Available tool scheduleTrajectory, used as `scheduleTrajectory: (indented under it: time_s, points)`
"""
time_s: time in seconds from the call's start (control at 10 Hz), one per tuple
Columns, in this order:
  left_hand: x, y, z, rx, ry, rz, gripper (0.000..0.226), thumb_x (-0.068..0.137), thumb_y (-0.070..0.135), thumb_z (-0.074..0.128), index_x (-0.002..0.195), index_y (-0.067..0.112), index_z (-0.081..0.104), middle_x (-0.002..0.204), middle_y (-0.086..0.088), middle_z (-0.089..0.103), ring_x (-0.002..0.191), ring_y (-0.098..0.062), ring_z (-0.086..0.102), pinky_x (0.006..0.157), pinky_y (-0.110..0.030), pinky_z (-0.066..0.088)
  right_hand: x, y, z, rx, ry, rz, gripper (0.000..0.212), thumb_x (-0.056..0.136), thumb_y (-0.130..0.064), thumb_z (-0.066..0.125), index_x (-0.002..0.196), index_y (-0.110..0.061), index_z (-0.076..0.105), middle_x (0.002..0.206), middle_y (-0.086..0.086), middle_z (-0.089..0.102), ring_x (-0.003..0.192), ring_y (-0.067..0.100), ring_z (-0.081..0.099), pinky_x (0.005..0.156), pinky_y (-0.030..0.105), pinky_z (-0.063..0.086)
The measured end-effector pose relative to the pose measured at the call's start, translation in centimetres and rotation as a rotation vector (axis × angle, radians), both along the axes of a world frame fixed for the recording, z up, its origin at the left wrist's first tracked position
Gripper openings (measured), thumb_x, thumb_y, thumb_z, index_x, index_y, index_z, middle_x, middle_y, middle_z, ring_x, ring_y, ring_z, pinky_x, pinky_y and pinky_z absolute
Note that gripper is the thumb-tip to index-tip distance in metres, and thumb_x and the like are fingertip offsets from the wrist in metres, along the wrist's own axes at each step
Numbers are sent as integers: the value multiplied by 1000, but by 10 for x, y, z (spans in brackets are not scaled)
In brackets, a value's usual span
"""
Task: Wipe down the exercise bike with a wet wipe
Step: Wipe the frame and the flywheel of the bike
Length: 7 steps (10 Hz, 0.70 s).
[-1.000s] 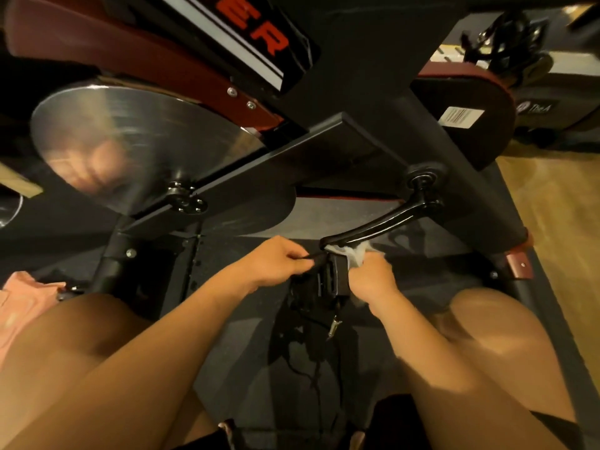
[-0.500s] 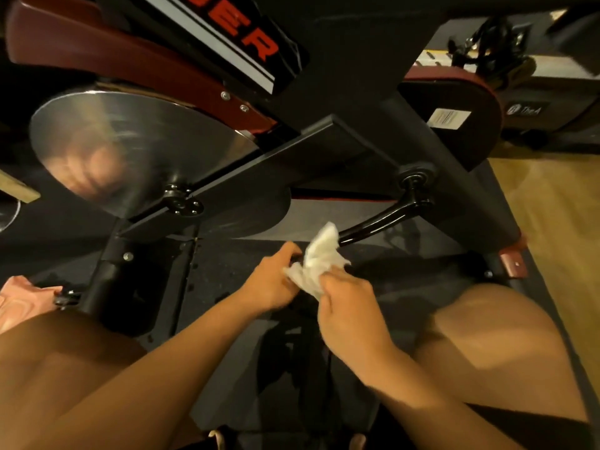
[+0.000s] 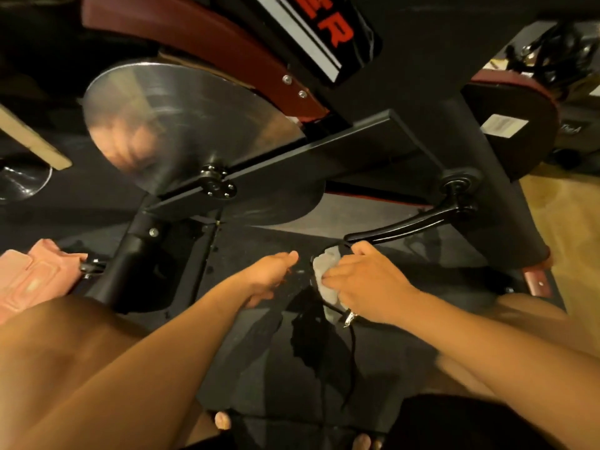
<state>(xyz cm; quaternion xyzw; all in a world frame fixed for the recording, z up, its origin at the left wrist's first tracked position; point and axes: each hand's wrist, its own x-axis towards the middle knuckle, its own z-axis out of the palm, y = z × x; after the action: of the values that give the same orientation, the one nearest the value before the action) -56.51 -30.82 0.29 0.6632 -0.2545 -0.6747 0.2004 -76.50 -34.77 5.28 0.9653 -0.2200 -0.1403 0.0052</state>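
A black and red exercise bike [image 3: 324, 164] fills the upper view, with a silver flywheel [image 3: 181, 125] at the left and a glossy black crank arm [image 3: 409, 225] reaching down to the pedal [image 3: 324, 306]. My right hand [image 3: 367, 280] holds a crumpled white wet wipe [image 3: 324, 271] against the pedal's side. My left hand [image 3: 272, 274] sits just left of the pedal with its fingers curled; what it grips is hidden. Black pedal straps [image 3: 350, 362] hang below.
A dark rubber mat [image 3: 246, 352] lies under the bike, with wood floor [image 3: 571, 228] to the right. A pink cloth [image 3: 29, 277] lies at the left by the front stabiliser post [image 3: 130, 264]. My bare knees flank the pedal. Another machine [image 3: 565, 60] stands at the back right.
My right hand has brought the wipe down from above the pedal and onto the pedal's side. My left hand has drawn slightly left, away from the wipe.
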Motion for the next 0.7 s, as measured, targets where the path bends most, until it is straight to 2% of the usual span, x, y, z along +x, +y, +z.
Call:
scheduleTrajectory:
  time_s: [0.1, 0.2, 0.3, 0.4, 0.5, 0.6, 0.7]
  points:
    - [-8, 3, -1, -67, 64, 45, 36, 105, 42, 35, 136, 30, 51, 142, -4, 51, 133, -28, 44, 112, -56, 29, -27, 0, 3, 7, -247, -131, 19, 71, -19, 46, 67, -17, 64, 73, -5, 63, 73, 21, 61, 70, 33, 45]
    - [-13, 0, 5, -163, 123, 101, 14, 104, 30, 42, 104, 25, 55, 111, -7, 59, 106, -26, 57, 88, -47, 45, -40, 0, 5, 11, -329, -317, 4, 66, -10, 66, 63, -11, 64, 81, -1, 57, 79, 19, 53, 51, 19, 38]
    - [-8, -1, 13, -279, 101, 88, 13, 100, 29, 50, 88, 30, 56, 95, -5, 59, 89, -26, 61, 74, -42, 52, -33, -1, -11, 128, -406, -602, 21, 63, 7, 74, 77, -7, 66, 85, -3, 52, 76, 24, 60, 58, 25, 43]
    - [-3, 4, 17, -320, 104, 40, 11, 102, 32, 48, 95, 29, 57, 105, -5, 64, 94, -26, 68, 73, -38, 57, -32, 3, -23, 241, -420, -578, 35, 71, 8, 71, 104, -3, 72, 107, 4, 64, 98, 24, 63, 86, 27, 53]
    - [-1, 8, 20, -337, 89, 27, 13, 104, 30, 45, 109, 27, 57, 117, -12, 63, 101, -27, 69, 82, -41, 60, -27, 1, 2, 249, -196, -280, 24, 72, 1, 74, 92, -12, 74, 104, 5, 69, 103, 13, 61, 100, 20, 36]
    - [0, 11, 20, -400, 15, -12, 18, 105, 26, 44, 115, 26, 58, 107, -6, 66, 92, -18, 67, 85, -40, 59, -8, -5, 7, 227, -193, -63, 26, 94, -9, 59, 86, -33, 56, 84, -16, 64, 88, -8, 60, 81, 12, 44]
    - [-1, 11, 20, -438, -20, 0, 19, 104, 24, 45, 113, 24, 61, 101, -2, 69, 92, -17, 67, 86, -40, 55, 2, -13, -34, 456, -353, -91, 28, 102, -28, 32, 108, -15, 56, 122, -1, 62, 110, 13, 59, 98, 34, 48]
